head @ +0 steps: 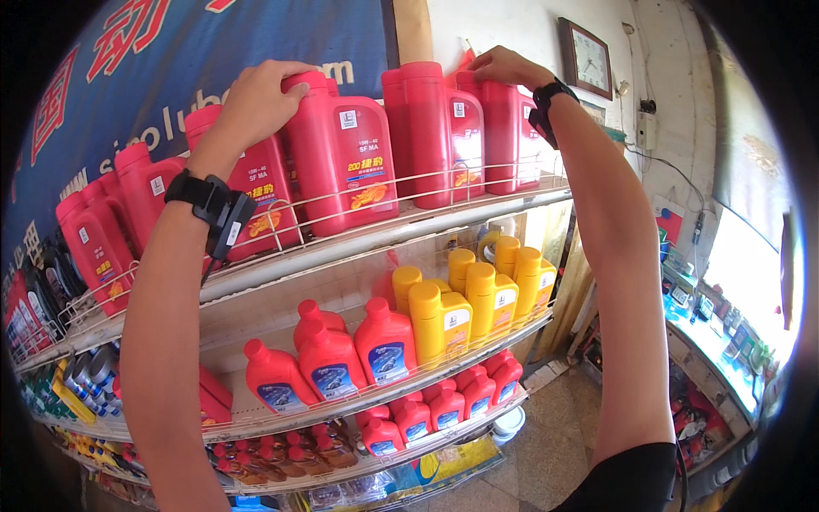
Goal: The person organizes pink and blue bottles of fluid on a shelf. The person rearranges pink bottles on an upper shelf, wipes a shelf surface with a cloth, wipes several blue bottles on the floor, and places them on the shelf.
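Note:
My left hand (265, 96) grips the cap of a large red motor-oil bottle (342, 160), with the thumb at the near side and the fingers over the top. The bottle stands upright on the top shelf (384, 227) behind a low wire rail. Farther right, my right hand (508, 67) is closed over the top of another red oil bottle (502, 141); its fingertips are partly hidden. Between the hands stands a similar red bottle (425, 134), with one more behind it. Other red bottles (93, 249) line the shelf to the left, partly covered by my left forearm.
Below, the middle shelf carries yellow bottles (483, 301) and smaller red bottles (384, 342). Lower shelves hold more small red bottles (445, 406) and brown bottles (294, 457). A wall clock (585, 57) hangs at upper right, above a cluttered counter (710, 358). A blue banner (192, 57) hangs behind.

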Tool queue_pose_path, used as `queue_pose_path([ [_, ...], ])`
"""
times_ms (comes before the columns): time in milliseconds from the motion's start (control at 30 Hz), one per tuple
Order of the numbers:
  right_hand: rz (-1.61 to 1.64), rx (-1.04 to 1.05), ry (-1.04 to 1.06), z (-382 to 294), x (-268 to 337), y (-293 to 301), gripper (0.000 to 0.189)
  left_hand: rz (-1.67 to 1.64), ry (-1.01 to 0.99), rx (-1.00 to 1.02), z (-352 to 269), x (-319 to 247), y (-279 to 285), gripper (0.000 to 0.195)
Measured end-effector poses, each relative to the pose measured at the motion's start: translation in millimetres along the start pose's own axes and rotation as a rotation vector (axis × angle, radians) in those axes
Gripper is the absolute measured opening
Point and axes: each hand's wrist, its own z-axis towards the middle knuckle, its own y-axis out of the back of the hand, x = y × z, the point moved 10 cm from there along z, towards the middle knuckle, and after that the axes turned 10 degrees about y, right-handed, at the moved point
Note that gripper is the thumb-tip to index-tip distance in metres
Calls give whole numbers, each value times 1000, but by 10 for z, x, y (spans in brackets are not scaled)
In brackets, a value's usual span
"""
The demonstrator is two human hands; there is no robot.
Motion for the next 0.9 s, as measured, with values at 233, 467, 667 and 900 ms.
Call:
queue_pose_path([
  [233, 16, -587, 54, -646, 304, -34, 61, 13, 18, -11, -88, -3, 44, 37],
  [467, -60, -834, 115, -1018, 557, 87, 52, -25, 17, -24, -61, 35, 5, 37],
  [667, -77, -886, 101, -1123, 695, 154, 55, -55, -9, -44, -105, 15, 19, 37],
  [900, -63, -597, -119, -934, 414, -2, 75, -43, 26, -46, -82, 36, -12, 34],
])
